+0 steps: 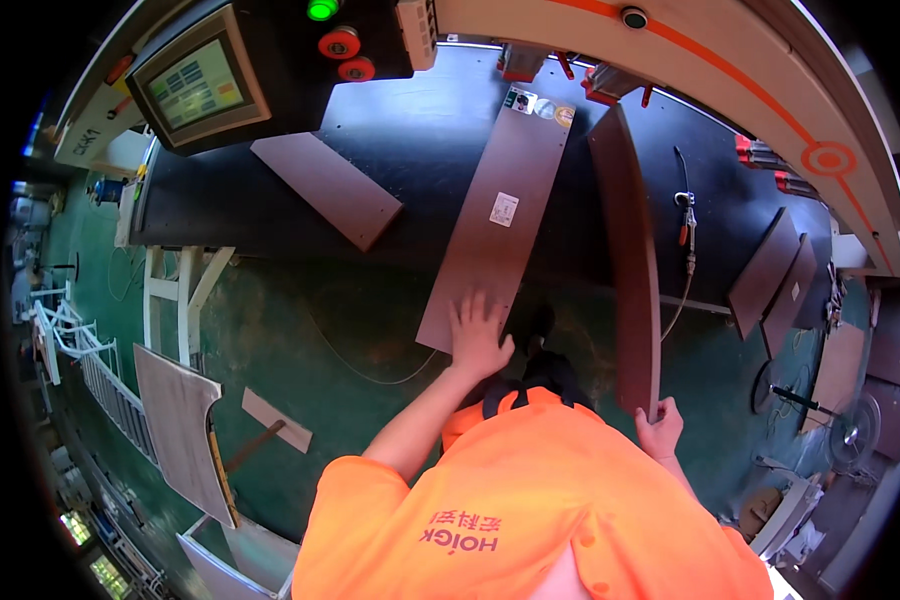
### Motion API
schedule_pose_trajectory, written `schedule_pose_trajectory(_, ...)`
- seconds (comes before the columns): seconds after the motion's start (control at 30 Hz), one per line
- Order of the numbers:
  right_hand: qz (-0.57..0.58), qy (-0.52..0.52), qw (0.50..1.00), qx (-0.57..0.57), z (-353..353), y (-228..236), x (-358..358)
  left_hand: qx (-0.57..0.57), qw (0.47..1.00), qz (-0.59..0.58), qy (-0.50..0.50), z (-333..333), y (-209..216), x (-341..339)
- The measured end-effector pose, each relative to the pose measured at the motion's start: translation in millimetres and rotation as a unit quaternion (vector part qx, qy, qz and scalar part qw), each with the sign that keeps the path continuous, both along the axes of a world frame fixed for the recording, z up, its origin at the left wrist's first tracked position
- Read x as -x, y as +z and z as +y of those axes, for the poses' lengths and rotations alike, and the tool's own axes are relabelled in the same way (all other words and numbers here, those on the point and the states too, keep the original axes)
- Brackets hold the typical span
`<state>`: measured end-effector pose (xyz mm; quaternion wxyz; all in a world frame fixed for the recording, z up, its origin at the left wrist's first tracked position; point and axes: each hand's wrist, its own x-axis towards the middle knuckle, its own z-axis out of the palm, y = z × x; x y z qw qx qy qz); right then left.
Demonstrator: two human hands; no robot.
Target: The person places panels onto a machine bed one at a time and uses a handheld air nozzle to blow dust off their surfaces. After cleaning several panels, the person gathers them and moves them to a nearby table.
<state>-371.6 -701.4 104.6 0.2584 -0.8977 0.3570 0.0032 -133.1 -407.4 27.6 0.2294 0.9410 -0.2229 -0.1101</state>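
Note:
A long brown board lies flat on the black machine table and juts over its near edge. It carries a white label in its middle and round stickers at the far end. My left hand rests on its near end, fingers spread. To the right, a second brown board is tilted up on its long edge, its far end over the table. My right hand grips that board's near lower corner, with some fingers hidden behind it.
A shorter brown board lies on the table's left. Above it hangs a control panel with red buttons. An air gun on a hose lies right. Two boards lean farther right. A machine beam spans the far side; a grey panel stands left.

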Motion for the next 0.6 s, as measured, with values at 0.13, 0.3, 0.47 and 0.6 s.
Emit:
schedule_pose_trajectory(0.13, -0.041, 0.057, 0.998, -0.001, 19, 6, -28, -0.006, 0.988, -0.060, 0.140, 29, -33, -26)
schedule_pose_trajectory(0.3, -0.050, 0.071, 0.990, -0.108, 42, 3, -63, 0.077, 0.939, 0.205, 0.263, 56, -45, -56)
schedule_pose_trajectory(0.47, -0.104, 0.249, 0.963, -0.002, 53, -30, -90, 0.122, 0.925, 0.247, 0.261, 38, -37, -47)
schedule_pose_trajectory(0.6, -0.043, 0.302, 0.951, -0.047, 66, -35, -112, 0.155, 0.905, 0.268, 0.292, 0, -45, -14)
